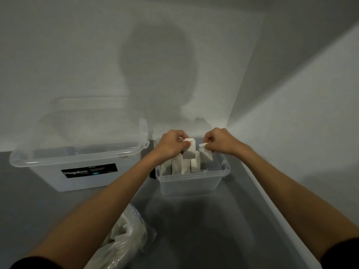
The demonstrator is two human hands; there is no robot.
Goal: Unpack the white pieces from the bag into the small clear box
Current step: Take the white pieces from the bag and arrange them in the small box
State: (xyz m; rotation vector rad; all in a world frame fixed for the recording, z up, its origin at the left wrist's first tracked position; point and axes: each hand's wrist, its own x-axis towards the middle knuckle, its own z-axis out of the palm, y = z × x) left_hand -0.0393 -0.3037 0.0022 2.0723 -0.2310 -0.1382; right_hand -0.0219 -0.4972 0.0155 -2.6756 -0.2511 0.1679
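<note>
Both hands are working directly over the small clear box [192,176]. The left hand [172,141] is pinching one white piece [189,149] by its top edge, fingers curled round it. The right hand [219,141] is pinching a second white piece [205,153] the same way, just beside the first. Each piece is hanging upright, its lower end dipping toward the row of white pieces [180,166] standing on edge inside the box.

This looks like the placing step, with the task partly done. The bag [124,235] is lying on the grey counter [204,230], nearer the person and to the left of the box. More white pieces are showing through its plastic.

The next move seems to call for lowering both pieces into the free space at the right end of the row. The hands would then let go gently so the neighbours are not tipping over, and reach back to the bag.

A larger lidded tub [77,158] is sitting just left of the box. Its black label [88,170] appears to read "Megabox"; the smaller print is too blurred to read.
</note>
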